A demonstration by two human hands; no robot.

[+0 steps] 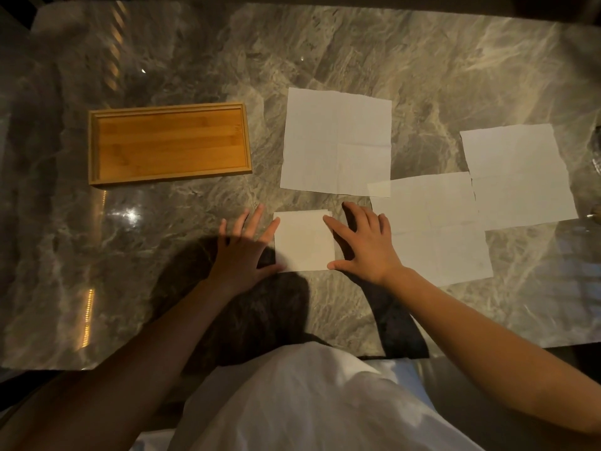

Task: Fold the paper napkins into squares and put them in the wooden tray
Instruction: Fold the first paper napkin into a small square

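Four white paper napkins: all on the grey marble table [325,53], all right of the tray.
Head view, landmark: rectangular wooden tray [169,144], lying flat.
Folded square napkin [304,240]: right of the tray and nearer the person, between both hands.
Left hand [242,252]: flat, fingers straight and spread; index and thumb tips touch the square's left edge; grips nothing.
Right hand [364,245]: flat, fingers spread; index and thumb tips touch the square's right edge; grips nothing.
First unfolded napkin [336,141]: near the tray's right side.
Second unfolded napkin [435,229]: farther right, corner overlapping the first.
Third unfolded napkin [517,174]: farthest from the tray.
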